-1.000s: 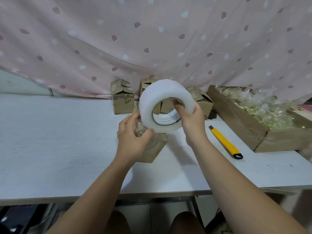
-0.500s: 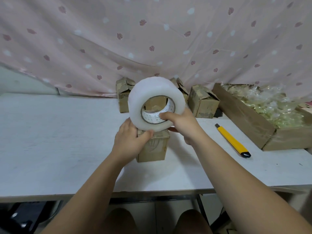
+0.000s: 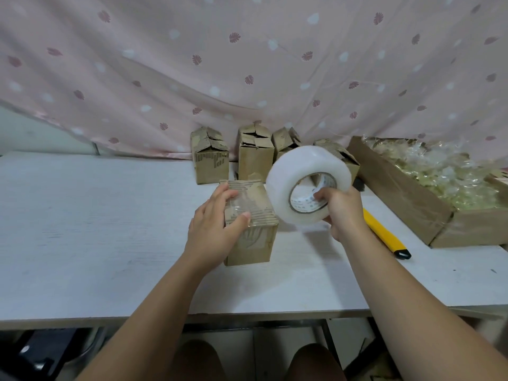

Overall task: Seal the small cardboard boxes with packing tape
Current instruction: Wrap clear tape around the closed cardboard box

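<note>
A white surface stands before a pink patterned curtain. Near its middle, one small box has glossy tape across its top. The left hand presses flat on the top, fingers straight. The right hand grips the tape roll through its core, just right of the box. The far boxes, four in a row, show loose flaps, so most of the sealing seemingly remains.

left hand steadies box (tape roll aloft)
</note>
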Demonstrator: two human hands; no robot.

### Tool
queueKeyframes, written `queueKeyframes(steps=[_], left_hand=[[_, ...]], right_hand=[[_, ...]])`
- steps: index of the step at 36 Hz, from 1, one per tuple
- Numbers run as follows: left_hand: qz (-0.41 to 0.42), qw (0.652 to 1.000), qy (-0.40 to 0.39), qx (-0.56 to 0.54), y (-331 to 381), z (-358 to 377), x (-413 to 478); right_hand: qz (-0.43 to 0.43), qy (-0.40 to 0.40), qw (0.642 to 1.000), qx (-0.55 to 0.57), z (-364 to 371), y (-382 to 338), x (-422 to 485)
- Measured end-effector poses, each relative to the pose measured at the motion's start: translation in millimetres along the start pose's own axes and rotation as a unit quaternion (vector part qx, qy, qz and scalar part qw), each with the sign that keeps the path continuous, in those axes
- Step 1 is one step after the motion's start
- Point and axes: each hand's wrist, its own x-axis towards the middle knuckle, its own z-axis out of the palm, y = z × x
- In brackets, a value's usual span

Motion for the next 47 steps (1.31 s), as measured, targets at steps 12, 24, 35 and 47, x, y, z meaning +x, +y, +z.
queueKeyframes(steps=[12,24,35,47], left_hand=[[-0.049,0.996,-0.064,-0.038,19,-7,6],[-0.085,0.978,0.008,0.192,49,14,1],[-0.087,0.961,0.147,-0.217,16,23,-12],[-0.039,0.986,-0.001,-0.159,16,-27,-1]], right_hand=[[-0.019,0.026,0.993,-0.115,-9,44,-9],[-0.105,0.041,0.991,-0.074,-10,40,-18],[-0.152,0.005,0.988,0.008,19,3,-19],[-0.042,-0.221,0.974,0.014,54,4,-36]])
